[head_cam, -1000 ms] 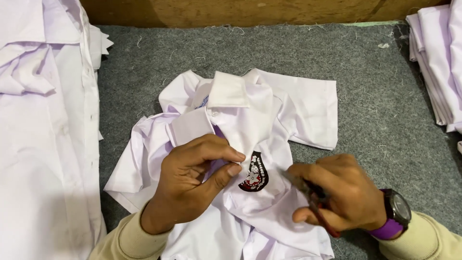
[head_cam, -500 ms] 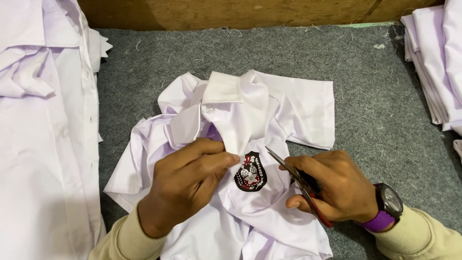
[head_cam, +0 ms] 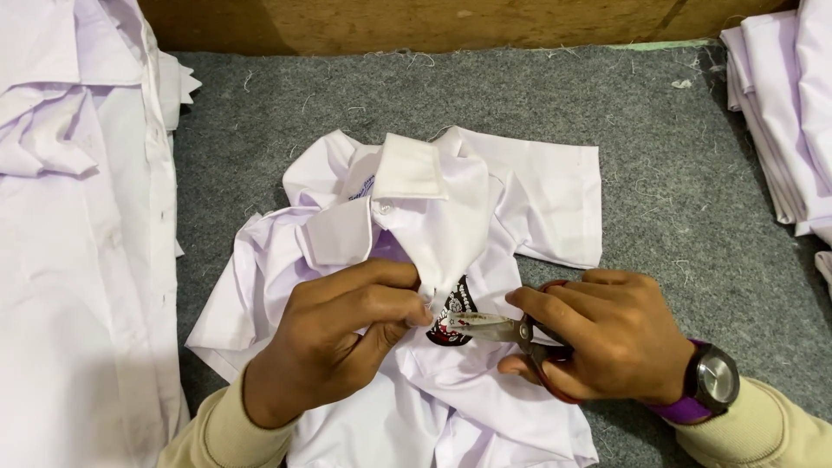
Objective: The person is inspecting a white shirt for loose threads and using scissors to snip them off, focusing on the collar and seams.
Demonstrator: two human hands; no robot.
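A small white collared shirt (head_cam: 459, 199) lies crumpled on the grey felt surface (head_cam: 659, 173), collar toward the far side. A dark embroidered badge (head_cam: 457, 305) shows on its chest. My left hand (head_cam: 338, 334) pinches a fold of the shirt's fabric just left of the badge. My right hand (head_cam: 602, 334) grips red-handled scissors (head_cam: 511, 334), their metal blades pointing left across the badge toward the pinched fabric. The blades nearly touch my left fingertips. A watch with a purple strap (head_cam: 706, 386) sits on my right wrist.
A pile of white shirts (head_cam: 78, 243) covers the left side of the surface. Another stack of folded white shirts (head_cam: 793, 113) lies at the right edge. A wooden board (head_cam: 433, 22) runs along the far side. Loose thread bits dot the felt.
My right hand turned the scissors from pointing up-left to lying level, with the blades now over the badge. My left hand shifted right and pinches the fabric beside the blade tips.
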